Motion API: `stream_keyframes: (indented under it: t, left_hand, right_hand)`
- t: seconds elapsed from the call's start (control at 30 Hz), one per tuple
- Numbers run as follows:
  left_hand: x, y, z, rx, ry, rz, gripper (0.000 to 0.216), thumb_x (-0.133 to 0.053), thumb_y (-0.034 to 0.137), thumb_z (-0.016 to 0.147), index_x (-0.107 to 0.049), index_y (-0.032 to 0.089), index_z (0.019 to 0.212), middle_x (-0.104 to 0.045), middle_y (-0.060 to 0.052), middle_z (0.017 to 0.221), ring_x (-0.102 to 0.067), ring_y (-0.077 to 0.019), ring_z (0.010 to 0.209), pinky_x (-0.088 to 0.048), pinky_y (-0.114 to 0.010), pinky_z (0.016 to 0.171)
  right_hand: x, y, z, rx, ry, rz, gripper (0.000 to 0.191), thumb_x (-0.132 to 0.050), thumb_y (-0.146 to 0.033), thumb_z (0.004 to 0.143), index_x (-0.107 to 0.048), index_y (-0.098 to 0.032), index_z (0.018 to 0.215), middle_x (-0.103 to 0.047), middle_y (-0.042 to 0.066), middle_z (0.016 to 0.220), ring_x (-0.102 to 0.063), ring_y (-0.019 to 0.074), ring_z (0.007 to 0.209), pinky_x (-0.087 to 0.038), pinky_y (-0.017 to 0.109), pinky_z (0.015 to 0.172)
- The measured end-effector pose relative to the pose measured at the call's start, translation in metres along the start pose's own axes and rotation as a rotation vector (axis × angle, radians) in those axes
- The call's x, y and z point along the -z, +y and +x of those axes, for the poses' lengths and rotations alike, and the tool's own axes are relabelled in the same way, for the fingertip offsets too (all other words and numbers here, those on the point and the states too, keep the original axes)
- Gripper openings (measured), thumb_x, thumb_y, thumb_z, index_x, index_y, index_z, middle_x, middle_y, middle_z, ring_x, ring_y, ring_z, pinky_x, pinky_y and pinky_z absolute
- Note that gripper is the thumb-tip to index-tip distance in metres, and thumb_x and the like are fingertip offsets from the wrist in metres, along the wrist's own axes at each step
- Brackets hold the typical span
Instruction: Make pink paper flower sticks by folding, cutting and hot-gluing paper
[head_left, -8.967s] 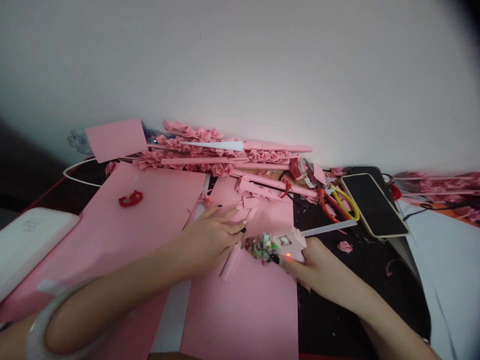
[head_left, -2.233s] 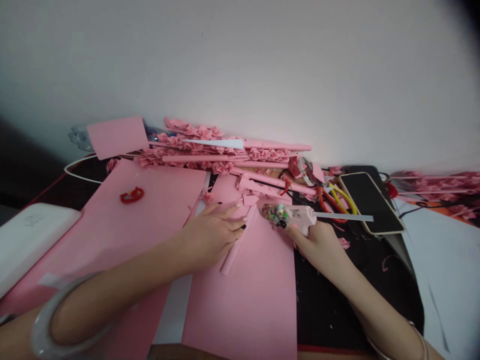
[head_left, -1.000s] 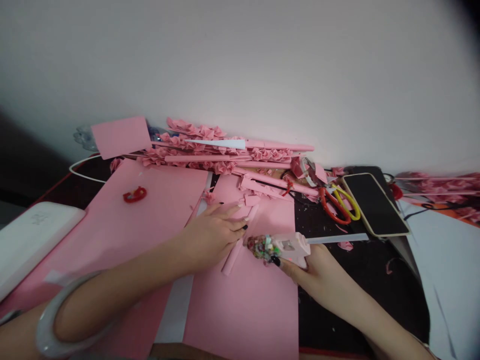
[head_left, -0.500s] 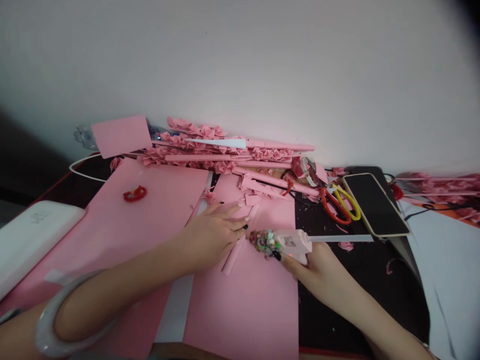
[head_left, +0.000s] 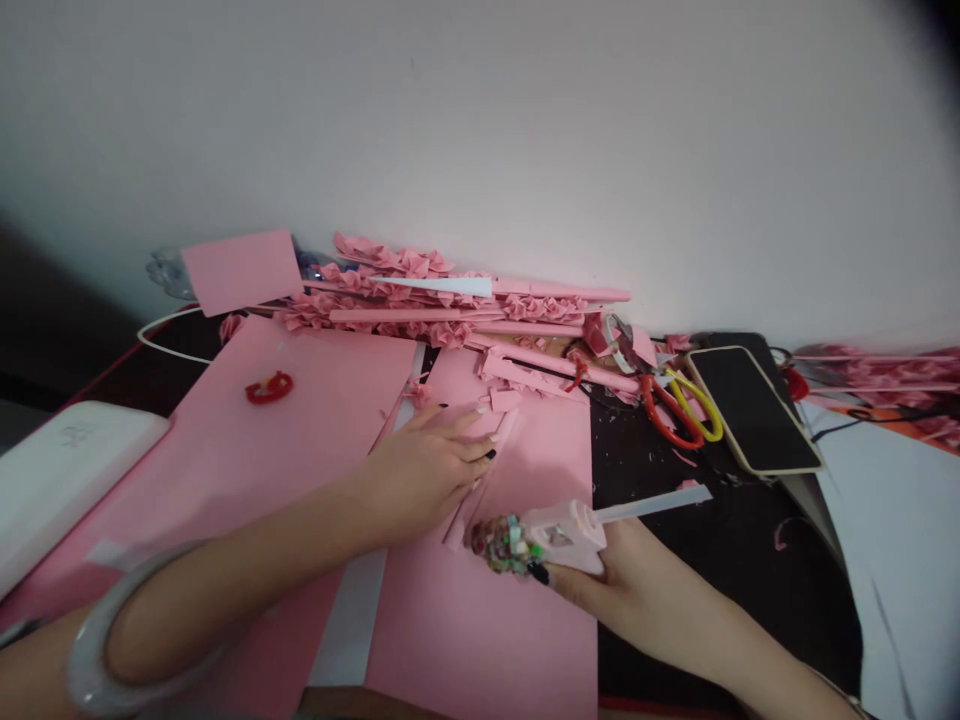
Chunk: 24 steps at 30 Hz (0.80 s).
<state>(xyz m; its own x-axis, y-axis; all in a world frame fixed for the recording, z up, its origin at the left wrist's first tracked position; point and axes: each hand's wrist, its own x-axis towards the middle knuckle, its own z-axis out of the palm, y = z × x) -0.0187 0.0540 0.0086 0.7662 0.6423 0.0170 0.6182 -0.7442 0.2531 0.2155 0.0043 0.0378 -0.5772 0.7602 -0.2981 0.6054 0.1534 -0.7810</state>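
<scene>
My left hand (head_left: 424, 470) lies flat, fingers stretched out, pressing a thin rolled pink paper strip (head_left: 480, 485) onto a pink paper sheet (head_left: 487, 620). My right hand (head_left: 622, 585) grips a pink glue gun (head_left: 559, 530) with a bead-decorated front end (head_left: 506, 545) and a white glue stick (head_left: 652, 503) poking out behind. The gun's nose sits at the lower end of the rolled strip, just right of my left hand. A pale bangle (head_left: 112, 640) rings my left wrist.
Pink paper rolls and folded paper flowers (head_left: 450, 310) pile along the wall. Red and yellow scissors (head_left: 679, 410) and a phone (head_left: 754, 410) lie at right. A red ring (head_left: 268, 388) rests on a big pink sheet (head_left: 247, 440). A white box (head_left: 60, 480) sits at left.
My right hand has drawn the glue gun down and slightly left along the rolled strip toward its lower end. My left hand has stayed put.
</scene>
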Motion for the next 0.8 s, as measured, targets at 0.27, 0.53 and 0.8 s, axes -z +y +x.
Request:
stream_keyframes:
  t: [0.27, 0.53, 0.8]
  left_hand:
    - [0.0, 0.001, 0.0, 0.004, 0.007, -0.007, 0.03, -0.044, 0.017, 0.088, -0.065, 0.023, 0.108, -0.059, 0.003, 0.127, -0.03, -0.0275, 0.134, -0.025, -0.049, 0.108]
    - [-0.002, 0.0, 0.0, 0.008, -0.007, -0.001, 0.031, -0.044, 0.018, 0.088, -0.063, 0.024, 0.113, -0.057, 0.002, 0.129, -0.031, -0.0278, 0.134, -0.025, -0.05, 0.107]
    - [-0.002, 0.0, -0.001, 0.022, -0.037, 0.008, 0.033, -0.043, 0.019, 0.089, -0.061, 0.025, 0.116, -0.054, 0.003, 0.132, -0.026, -0.0279, 0.136, -0.02, -0.05, 0.11]
  right_hand:
    - [0.0, 0.001, 0.001, 0.012, 0.103, -0.006, 0.013, -0.047, -0.011, 0.084, -0.055, -0.022, 0.083, -0.06, -0.004, 0.079, -0.055, 0.0126, 0.073, -0.045, 0.022, 0.067]
    - [0.01, 0.017, 0.004, 0.007, 0.33, -0.153, 0.011, -0.048, -0.02, 0.086, -0.058, -0.02, 0.088, -0.064, 0.002, 0.079, -0.062, 0.0194, 0.08, -0.049, 0.028, 0.071]
    - [0.046, 0.032, -0.01, -0.055, 0.532, -0.384, 0.012, -0.052, -0.028, 0.085, -0.058, -0.02, 0.093, -0.065, 0.005, 0.086, -0.062, 0.0213, 0.073, -0.047, 0.031, 0.065]
